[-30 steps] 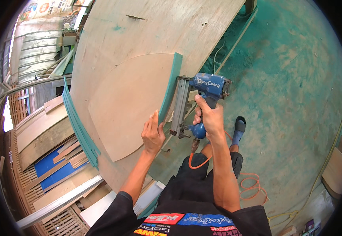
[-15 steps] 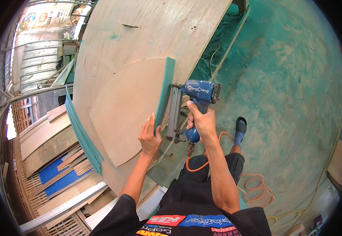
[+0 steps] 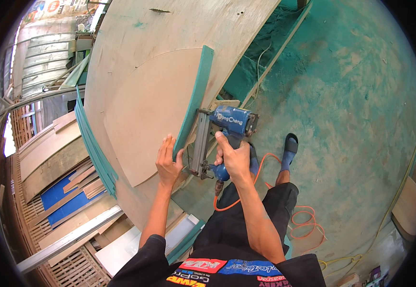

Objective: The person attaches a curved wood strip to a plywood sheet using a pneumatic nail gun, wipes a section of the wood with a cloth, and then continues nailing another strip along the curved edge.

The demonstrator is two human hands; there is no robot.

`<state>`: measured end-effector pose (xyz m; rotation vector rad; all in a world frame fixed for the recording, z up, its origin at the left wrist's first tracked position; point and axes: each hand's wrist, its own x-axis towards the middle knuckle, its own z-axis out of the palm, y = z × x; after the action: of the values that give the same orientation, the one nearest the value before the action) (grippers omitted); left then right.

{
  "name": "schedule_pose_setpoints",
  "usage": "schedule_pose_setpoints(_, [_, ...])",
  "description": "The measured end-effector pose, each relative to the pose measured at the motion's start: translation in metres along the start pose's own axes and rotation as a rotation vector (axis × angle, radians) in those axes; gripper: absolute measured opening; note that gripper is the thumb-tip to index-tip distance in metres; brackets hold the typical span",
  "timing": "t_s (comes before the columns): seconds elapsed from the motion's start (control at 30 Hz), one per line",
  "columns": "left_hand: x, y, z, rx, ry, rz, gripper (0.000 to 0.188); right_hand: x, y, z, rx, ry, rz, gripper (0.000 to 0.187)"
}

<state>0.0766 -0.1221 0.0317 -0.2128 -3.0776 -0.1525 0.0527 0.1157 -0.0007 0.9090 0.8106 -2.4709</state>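
Right hand point(image 3: 235, 160) closed around a blue nail gun point(image 3: 232, 120), centre of the frame; left hand point(image 3: 168, 165), spread open, at the lower end of a teal strip point(image 3: 195, 98) edging a curved wooden panel point(image 3: 145, 112), left of centre. Orange hose point(image 3: 223, 209), lower centre.

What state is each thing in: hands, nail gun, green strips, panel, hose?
Right hand: closed on the blue nail gun
Blue nail gun: nose by the single green strip, contact unclear
Left hand: fingers extended, at that strip's near end
Single green strip: along the right edge of the pale panel
Pale panel: flat on the wooden board
Orange hose: connected to the nail gun, partly looped on floor
Green strip bundle: together along the wooden board's left edge
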Motion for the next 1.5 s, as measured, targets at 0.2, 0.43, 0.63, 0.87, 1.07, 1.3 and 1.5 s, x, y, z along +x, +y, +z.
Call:
schedule_pose_setpoints(0.2, [0.019, 0.002, 0.002, -0.019, 0.01, 0.069, 0.044, -0.002, 0.006, 0.003, 0.093, 0.031, -0.032, 0.028])
schedule_pose_setpoints(0.43, [0.023, 0.002, 0.003, -0.048, 0.074, 0.084, 0.041, -0.004, 0.012, 0.008, 0.053, 0.024, -0.087, 0.026])
schedule_pose_setpoints(0.63, [0.026, 0.002, -0.002, -0.088, 0.105, 0.089, 0.044, -0.005, 0.016, 0.012, 0.036, 0.039, -0.119, 0.023])
schedule_pose_setpoints(0.87, [0.021, 0.001, 0.002, -0.079, 0.114, 0.093, 0.044, -0.007, 0.018, 0.013, 0.015, 0.057, -0.085, 0.025])
schedule_pose_setpoints(1.07, [0.024, 0.005, 0.005, -0.053, 0.111, 0.083, 0.043, -0.008, 0.033, 0.007, 0.026, 0.027, -0.115, 0.026])
schedule_pose_setpoints(1.3, [0.028, 0.002, 0.004, -0.048, 0.133, 0.119, 0.043, 0.0, 0.031, 0.001, 0.12, -0.034, -0.067, 0.029])
schedule_pose_setpoints(1.5, [0.037, -0.003, 0.007, -0.038, 0.13, 0.119, 0.041, 0.003, 0.048, -0.018, 0.257, -0.139, -0.01, 0.037])
